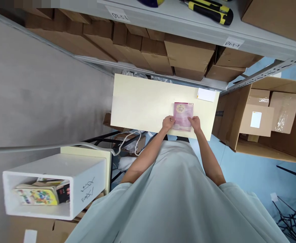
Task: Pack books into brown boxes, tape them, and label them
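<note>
Light is bright and even, clear tape (281, 121) glares, edges look stretched.

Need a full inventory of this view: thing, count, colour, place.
Pink booklet-like item: 1, pink, on table
Table: 1, cream, centre
Flat white item: 1, white, table's far right corner
Shelving: 1, grey, top
Shelf cartons: several, brown, lower shelf
Tool handles: count unclear, black-yellow, upper shelf
Labels: 2, white, shelf edge
Large open carton: 1, brown, right
Inner cartons: at least 3, brown, inside it
White box: 1, white, lower left
Books: several, multicoloured, inside white box
Cable: at least 1, whitish, left
Garment: 1, pale blue-green, bottom
Left hand: 1, fingers at pink item's left edge
Right hand: 1, fingers at its right edge
</note>
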Tool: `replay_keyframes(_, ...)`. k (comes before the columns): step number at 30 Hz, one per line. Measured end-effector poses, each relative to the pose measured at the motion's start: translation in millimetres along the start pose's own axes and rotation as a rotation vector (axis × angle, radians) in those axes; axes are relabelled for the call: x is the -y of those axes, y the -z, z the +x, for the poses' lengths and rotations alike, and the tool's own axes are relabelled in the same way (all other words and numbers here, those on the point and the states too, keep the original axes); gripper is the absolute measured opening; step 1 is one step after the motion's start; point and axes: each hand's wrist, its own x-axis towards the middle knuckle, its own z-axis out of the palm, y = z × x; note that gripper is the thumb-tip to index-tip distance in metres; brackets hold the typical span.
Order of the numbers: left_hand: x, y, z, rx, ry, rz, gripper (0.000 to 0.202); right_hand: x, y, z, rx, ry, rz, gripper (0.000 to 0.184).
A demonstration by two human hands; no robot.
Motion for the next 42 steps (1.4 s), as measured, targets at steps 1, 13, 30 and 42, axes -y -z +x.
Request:
replay_keyframes(1,-0.1,-0.6,-0.2,-0.002,-0.001,-0.001,0.026,1.7,-1.1,-1.4,0.026,0.0,0.037,0.044)
replay_keyframes(13,-5.2,-7.8,-12.2,0.032,-0.043,-0.113,0.032,1.8,42.7,-25.1,0.069,-0.001,0.197,0.054)
replay_keyframes(30,-21.9,69.4,-50.3,0.118,-0.281,-0.499,0.059,86.3,50.5,-97.2,0.258,0.116,0.496,0.054)
replay_keyframes(42,4.2,200.7,-67.7,-0.034,-0.523,-0.483,0.037,148.9,-71.2,-107.8,0.116,0.087,0.341,0.069)
